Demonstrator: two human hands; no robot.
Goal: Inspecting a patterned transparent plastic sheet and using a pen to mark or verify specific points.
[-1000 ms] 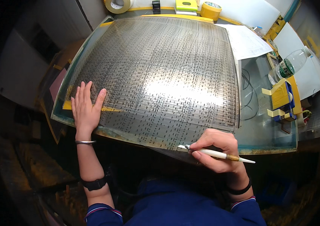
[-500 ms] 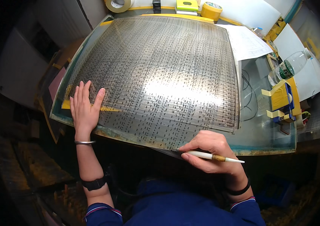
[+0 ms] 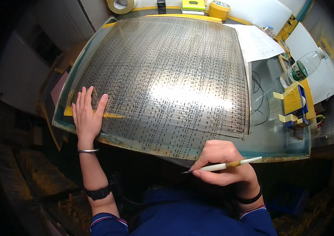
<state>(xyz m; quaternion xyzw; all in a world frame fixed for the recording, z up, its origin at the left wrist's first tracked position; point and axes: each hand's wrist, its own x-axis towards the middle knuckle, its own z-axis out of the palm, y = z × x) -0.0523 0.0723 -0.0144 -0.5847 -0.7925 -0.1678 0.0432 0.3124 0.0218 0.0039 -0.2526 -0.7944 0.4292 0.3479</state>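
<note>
A large translucent sheet (image 3: 135,70) with rows of small dark marks covers most of the glass tabletop (image 3: 271,145). My left hand (image 3: 87,120) lies flat on its near left part, fingers stretched out, beside a yellow tapered strip (image 3: 112,115). My right hand (image 3: 223,161) pinches a slim craft knife (image 3: 214,167) with a white handle and a tan band round it. The knife's thin dark tip points left, just off the table's near edge and apart from the sheet. A bright glare hides some marks on the sheet.
On the right stand a clear plastic bottle (image 3: 301,70) and a blue tape dispenser (image 3: 300,104) with yellow tape. White paper (image 3: 259,43) lies at the far right, near a thin black cable (image 3: 267,102). Tape rolls (image 3: 219,10) line the back edge.
My right hand has drawn slightly toward me, taking the knife's tip off the near edge of the sheet. The handle's rear end has tipped up. My left hand stays almost in place.
</note>
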